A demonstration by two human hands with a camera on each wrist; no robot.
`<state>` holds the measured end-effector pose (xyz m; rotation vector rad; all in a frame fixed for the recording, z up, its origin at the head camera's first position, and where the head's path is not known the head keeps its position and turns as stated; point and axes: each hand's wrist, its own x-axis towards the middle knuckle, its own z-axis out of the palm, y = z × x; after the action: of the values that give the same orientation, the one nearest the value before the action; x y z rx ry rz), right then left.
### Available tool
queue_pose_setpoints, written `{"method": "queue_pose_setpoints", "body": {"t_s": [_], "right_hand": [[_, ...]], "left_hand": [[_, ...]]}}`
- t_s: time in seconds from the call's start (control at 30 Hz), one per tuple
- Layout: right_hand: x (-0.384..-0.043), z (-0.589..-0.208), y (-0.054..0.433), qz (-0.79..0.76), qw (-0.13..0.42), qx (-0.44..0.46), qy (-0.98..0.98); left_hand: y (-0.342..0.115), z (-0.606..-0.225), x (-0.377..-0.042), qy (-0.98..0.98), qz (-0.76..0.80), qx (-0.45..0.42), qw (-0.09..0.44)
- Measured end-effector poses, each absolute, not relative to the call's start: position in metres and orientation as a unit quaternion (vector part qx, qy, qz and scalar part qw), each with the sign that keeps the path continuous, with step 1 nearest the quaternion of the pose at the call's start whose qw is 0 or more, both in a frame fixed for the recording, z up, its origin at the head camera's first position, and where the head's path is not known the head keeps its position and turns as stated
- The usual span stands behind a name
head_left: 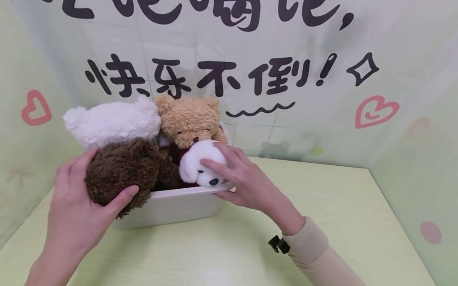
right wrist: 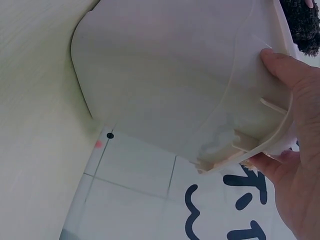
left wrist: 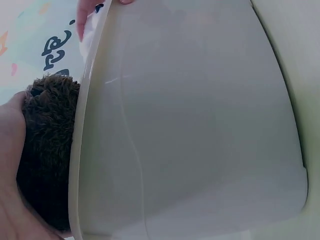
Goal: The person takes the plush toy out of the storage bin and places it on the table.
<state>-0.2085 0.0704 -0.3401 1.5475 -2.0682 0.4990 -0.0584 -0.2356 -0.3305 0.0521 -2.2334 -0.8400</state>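
A white plastic bin (head_left: 176, 210) holds several plush toys. My left hand (head_left: 77, 203) grips a dark brown plush toy (head_left: 125, 171) at the bin's near left corner, thumb in front and fingers along its left side. In the left wrist view that brown fur (left wrist: 49, 150) lies against the bin's rim. My right hand (head_left: 246, 175) holds a white plush dog (head_left: 200, 158) at the near right corner, fingers curved over its head. In the right wrist view, the right thumb (right wrist: 285, 67) touches the bin's outer wall (right wrist: 170, 75).
Behind the dog sits a tan teddy bear (head_left: 191, 118). A fluffy white plush toy (head_left: 112, 121) rises at the back left. The bin stands on a pale wood-look table (head_left: 305, 254), with printed walls (head_left: 314, 118) behind and at both sides.
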Motion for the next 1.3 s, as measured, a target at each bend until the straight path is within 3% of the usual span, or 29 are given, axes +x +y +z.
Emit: {"method": "queue_pose_setpoints", "body": {"t_s": [0.9, 1.0, 1.3], "right_hand": [[-0.19, -0.345, 0.113, 0.159, 0.304, 0.499, -0.796], [-0.188, -0.345, 0.114, 0.159, 0.301, 0.49, -0.803], [-0.188, -0.34, 0.12, 0.173, 0.259, 0.486, -0.817]], "left_hand": [[-0.223, -0.321, -0.102, -0.896, -0.338, -0.057, 0.28], [-0.224, -0.322, -0.107, -0.891, -0.327, -0.078, 0.306], [-0.219, -0.326, -0.116, -0.851, -0.188, -0.181, 0.456]]}}
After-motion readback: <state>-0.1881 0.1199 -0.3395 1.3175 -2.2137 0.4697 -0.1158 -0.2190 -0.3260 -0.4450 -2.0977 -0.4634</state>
